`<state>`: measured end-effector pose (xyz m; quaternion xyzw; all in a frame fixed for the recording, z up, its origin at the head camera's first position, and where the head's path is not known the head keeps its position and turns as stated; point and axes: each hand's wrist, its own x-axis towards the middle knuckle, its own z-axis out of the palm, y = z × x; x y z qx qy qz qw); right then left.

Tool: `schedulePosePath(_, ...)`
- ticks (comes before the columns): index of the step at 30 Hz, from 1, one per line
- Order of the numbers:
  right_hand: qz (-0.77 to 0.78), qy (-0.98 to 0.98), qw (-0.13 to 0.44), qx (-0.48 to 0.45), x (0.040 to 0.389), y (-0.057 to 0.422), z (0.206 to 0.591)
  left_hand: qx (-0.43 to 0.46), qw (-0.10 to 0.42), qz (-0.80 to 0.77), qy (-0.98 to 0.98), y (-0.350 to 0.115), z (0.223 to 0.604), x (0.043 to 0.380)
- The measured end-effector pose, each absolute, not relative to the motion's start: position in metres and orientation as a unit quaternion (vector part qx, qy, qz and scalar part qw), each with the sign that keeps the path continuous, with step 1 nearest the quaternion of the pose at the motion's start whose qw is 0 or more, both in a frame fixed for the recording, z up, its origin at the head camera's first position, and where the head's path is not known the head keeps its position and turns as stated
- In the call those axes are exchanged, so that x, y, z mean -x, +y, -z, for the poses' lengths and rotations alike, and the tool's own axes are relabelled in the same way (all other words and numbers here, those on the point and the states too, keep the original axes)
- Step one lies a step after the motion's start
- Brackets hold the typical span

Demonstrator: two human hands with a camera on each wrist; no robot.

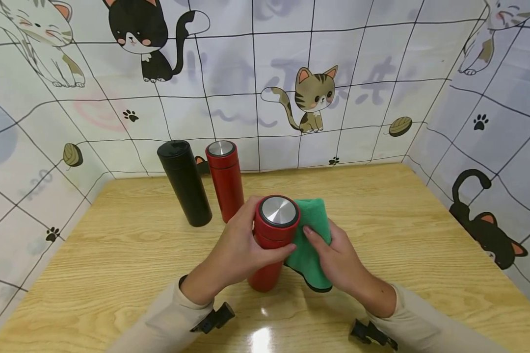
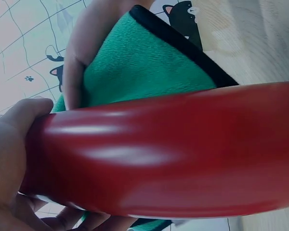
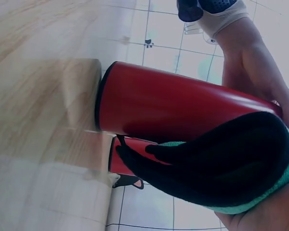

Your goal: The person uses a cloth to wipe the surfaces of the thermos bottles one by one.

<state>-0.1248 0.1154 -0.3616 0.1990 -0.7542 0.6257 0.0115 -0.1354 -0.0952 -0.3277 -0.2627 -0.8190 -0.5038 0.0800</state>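
Note:
A red thermos bottle (image 1: 269, 245) with a silver-topped lid is upright in front of me, tilted a little. My left hand (image 1: 240, 245) grips it near the top, thumb across the front and fingers round the far side, as the left wrist view shows on the red body (image 2: 159, 154). My right hand (image 1: 342, 255) holds a green cloth (image 1: 311, 245) with a black edge against the bottle's right side. In the right wrist view the folded cloth (image 3: 221, 168) lies along the bottle (image 3: 173, 101), whose base is close to the table; contact is hard to tell.
A black thermos bottle (image 1: 186, 186) and a second red thermos bottle (image 1: 225, 181) stand behind, to the left. The wooden table (image 1: 380, 211) meets a cat-patterned, grid-lined backdrop (image 1: 229, 63) at the back and sides.

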Motion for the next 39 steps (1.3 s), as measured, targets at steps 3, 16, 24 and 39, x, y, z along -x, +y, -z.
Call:
schedulePosePath(3, -0.619, -0.758, 0.032, -0.203, 0.1231, 0.1157, 0.3597, 0.266, 0.082, 0.510, -0.814, -0.0945, 0.3283, 0.1356)
schedulePosePath(16, -0.599, -0.766, 0.121, -0.200, 0.1207, 0.1160, 0.3527, 0.249, 0.176, 0.389, -0.869, -0.0972, 0.3292, 0.1339)
schedulePosePath(24, -0.525, -0.774, 0.221, -0.276, 0.1195, 0.1132, 0.3586, 0.253, 0.239, 0.270, -0.898, -0.0961, 0.3308, 0.1359)
schedulePosePath(39, -0.359, -0.786, 0.341, -0.370, 0.1238, 0.1124, 0.3608, 0.237, 0.259, 0.150, -0.924, -0.0944, 0.3279, 0.1266)
